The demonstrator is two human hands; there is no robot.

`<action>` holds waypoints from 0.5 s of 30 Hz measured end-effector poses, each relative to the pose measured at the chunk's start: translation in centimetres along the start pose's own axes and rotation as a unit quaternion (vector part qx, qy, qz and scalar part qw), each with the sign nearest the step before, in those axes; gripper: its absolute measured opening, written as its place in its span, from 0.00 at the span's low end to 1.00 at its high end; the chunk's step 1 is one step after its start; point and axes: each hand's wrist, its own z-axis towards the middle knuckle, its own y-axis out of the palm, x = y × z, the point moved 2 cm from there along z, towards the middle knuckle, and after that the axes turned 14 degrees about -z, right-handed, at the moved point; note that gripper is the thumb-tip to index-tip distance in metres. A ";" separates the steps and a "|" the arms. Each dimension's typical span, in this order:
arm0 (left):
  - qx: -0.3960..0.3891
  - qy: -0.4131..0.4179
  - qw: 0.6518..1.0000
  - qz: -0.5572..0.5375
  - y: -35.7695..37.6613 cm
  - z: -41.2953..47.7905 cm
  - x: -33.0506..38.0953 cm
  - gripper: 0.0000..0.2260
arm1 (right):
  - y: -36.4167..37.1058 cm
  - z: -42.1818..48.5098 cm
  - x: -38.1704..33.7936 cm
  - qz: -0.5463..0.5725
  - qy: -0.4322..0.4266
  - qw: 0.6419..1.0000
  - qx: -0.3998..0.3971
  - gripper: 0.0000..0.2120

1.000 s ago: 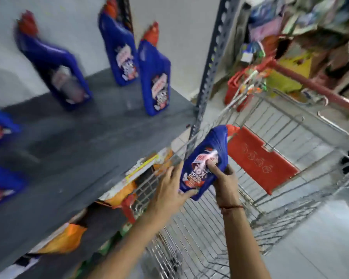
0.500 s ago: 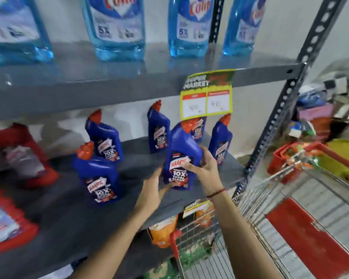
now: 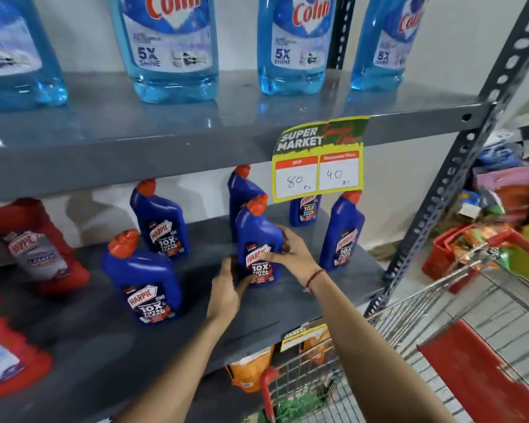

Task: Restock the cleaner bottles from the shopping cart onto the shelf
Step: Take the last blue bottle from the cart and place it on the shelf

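Upright, glossy blue angle-necked bottle (image 3: 258, 245) between both hands, on matte grey shelf (image 3: 196, 325).

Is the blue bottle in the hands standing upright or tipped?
Upright: the blue bottle has its orange cap on top and its base at the shelf.

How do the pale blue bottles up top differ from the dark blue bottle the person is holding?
The pale blue bottles are see-through and wide; the dark blue bottle is opaque and narrower, with an orange cap. The pale ones stand untouched on the top shelf; the dark one is gripped by both hands. All stand upright.
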 end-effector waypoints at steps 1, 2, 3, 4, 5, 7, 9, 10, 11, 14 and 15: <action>-0.002 0.005 1.000 -0.002 0.1 0.1 -0.2 0.19 | -0.1 0.0 0.6 -0.005 0.004 1.000 -0.007 0.26; -0.004 0.000 1.000 0.000 0.3 0.1 -0.7 0.17 | -0.2 -0.2 1.5 -0.016 0.011 1.000 -0.017 0.25; -0.008 -0.002 1.000 0.005 0.1 0.1 -1.0 0.16 | 0.1 -0.5 2.0 -0.030 0.018 0.999 -0.022 0.25; -0.016 0.001 1.000 0.020 0.2 0.0 -1.4 0.17 | 0.3 -0.9 2.8 -0.042 0.024 0.999 -0.022 0.25; -0.019 0.007 0.999 0.034 0.2 -0.1 -1.7 0.18 | 0.4 -1.2 3.6 -0.060 0.026 0.998 -0.020 0.25; -0.019 0.011 0.999 0.044 0.2 -0.2 -2.2 0.21 | 0.6 -1.7 4.7 -0.087 0.020 0.996 -0.020 0.26; -0.019 0.011 0.999 0.048 0.5 -0.2 -2.3 0.21 | 0.3 -1.8 5.5 -0.091 0.017 0.995 -0.026 0.26; -0.021 0.011 0.998 0.051 0.6 -0.2 -2.3 0.21 | 0.2 -1.8 5.7 -0.092 0.016 0.995 -0.032 0.26; -0.025 0.012 0.998 0.051 0.7 -0.2 -2.3 0.21 | -0.1 -1.9 5.8 -0.092 0.016 0.995 -0.038 0.26; -0.038 0.012 0.998 0.056 1.5 -0.6 -2.4 0.21 | -1.0 -2.4 6.4 -0.088 0.014 0.995 -0.039 0.26; -0.039 0.010 0.997 0.059 1.7 -0.7 -2.4 0.20 | -1.3 -2.6 6.5 -0.089 0.013 0.995 -0.036 0.26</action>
